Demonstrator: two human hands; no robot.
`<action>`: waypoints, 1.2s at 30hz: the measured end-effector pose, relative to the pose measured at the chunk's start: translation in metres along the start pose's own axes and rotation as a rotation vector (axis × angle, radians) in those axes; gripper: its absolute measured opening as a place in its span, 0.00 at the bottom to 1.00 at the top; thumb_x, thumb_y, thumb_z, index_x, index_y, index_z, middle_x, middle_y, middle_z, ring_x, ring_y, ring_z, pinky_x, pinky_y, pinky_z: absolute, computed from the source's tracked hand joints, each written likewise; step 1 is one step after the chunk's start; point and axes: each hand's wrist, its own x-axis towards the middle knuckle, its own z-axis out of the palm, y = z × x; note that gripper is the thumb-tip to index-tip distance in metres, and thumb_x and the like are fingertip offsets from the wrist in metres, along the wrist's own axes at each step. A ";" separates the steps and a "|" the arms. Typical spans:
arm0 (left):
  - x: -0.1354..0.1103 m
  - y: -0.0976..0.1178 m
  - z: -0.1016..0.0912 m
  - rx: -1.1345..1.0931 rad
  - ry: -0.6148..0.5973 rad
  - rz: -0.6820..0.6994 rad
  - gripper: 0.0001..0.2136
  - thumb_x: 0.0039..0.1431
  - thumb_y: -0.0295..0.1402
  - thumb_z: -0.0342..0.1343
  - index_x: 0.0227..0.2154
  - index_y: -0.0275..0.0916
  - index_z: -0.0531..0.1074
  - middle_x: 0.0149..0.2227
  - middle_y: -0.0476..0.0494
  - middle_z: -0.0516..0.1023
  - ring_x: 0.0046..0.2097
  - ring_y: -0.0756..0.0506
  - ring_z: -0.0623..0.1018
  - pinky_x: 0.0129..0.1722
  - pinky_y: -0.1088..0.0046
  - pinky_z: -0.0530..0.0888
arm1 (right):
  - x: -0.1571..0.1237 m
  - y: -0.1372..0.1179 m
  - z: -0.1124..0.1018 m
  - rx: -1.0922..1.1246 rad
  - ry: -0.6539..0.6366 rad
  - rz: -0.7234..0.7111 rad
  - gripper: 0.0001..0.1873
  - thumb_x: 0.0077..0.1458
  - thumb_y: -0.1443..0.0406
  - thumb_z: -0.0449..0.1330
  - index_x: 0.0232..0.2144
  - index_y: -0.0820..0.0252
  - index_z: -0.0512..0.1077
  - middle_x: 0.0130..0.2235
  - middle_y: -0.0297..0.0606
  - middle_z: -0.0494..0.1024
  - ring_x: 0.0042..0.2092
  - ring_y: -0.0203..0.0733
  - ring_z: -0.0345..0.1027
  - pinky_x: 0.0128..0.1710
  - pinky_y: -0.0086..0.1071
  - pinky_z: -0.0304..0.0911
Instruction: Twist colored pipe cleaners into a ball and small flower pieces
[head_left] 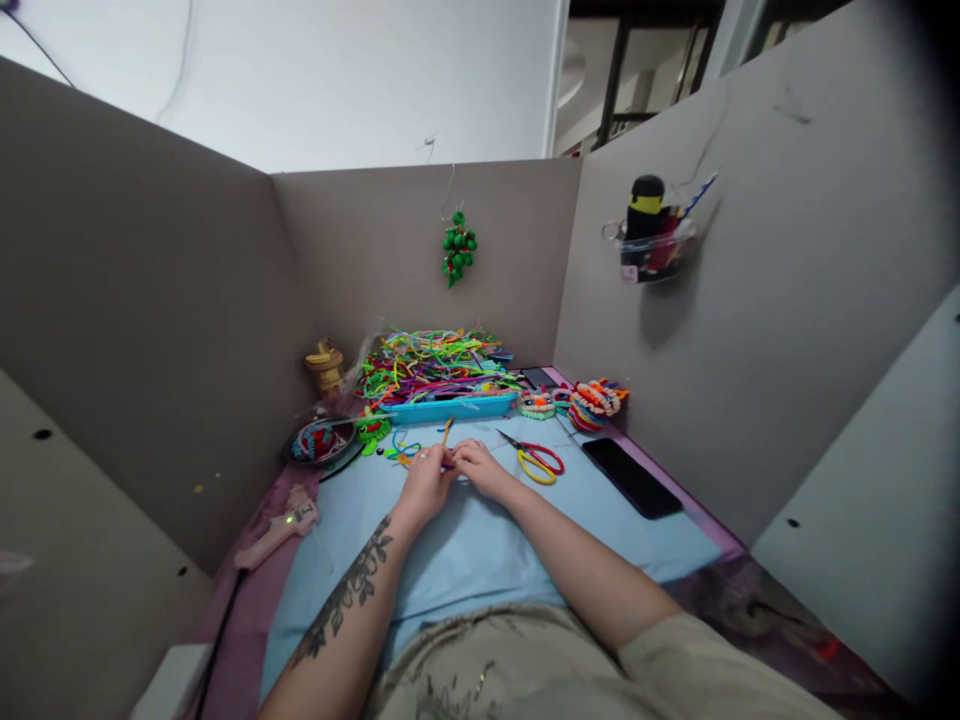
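My left hand (424, 485) and my right hand (480, 468) meet over the light blue cloth (480, 545), fingers pinched together on a thin orange pipe cleaner (447, 432) that sticks up between them. More bent blue and yellow pipe cleaner pieces (401, 450) lie just left of my fingers. Red and yellow scissors (536, 460) rest on the cloth right of my right hand.
A blue tray (450, 407) heaped with coloured pipe cleaners stands behind. A dark bowl (322, 442), a pink glue gun (281, 525), a black phone (630, 477) and woven craft pieces (592, 400) surround the cloth. Grey partition walls enclose the desk; a green ornament (457, 247) hangs at the back.
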 end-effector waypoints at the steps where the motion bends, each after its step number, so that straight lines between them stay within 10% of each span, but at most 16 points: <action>1: 0.000 0.001 0.000 0.004 0.002 0.006 0.06 0.48 0.25 0.50 0.30 0.39 0.62 0.31 0.46 0.69 0.35 0.46 0.67 0.36 0.68 0.64 | 0.000 0.001 0.000 0.021 -0.012 0.015 0.11 0.50 0.71 0.50 0.21 0.60 0.70 0.36 0.36 0.70 0.43 0.38 0.59 0.47 0.34 0.50; 20: 0.000 -0.006 -0.005 -0.771 -0.153 -0.245 0.11 0.50 0.34 0.54 0.29 0.39 0.55 0.26 0.55 0.59 0.26 0.55 0.62 0.26 0.79 0.61 | -0.006 -0.018 -0.021 0.110 0.054 -0.267 0.05 0.48 0.68 0.60 0.30 0.55 0.73 0.41 0.37 0.70 0.48 0.40 0.60 0.50 0.39 0.52; 36: 0.001 0.000 -0.008 -0.801 -0.140 -0.260 0.14 0.46 0.36 0.57 0.27 0.39 0.55 0.25 0.55 0.58 0.27 0.54 0.63 0.26 0.79 0.62 | -0.008 -0.020 -0.012 0.091 0.095 -0.295 0.06 0.51 0.71 0.54 0.30 0.57 0.70 0.37 0.36 0.71 0.44 0.39 0.61 0.48 0.37 0.53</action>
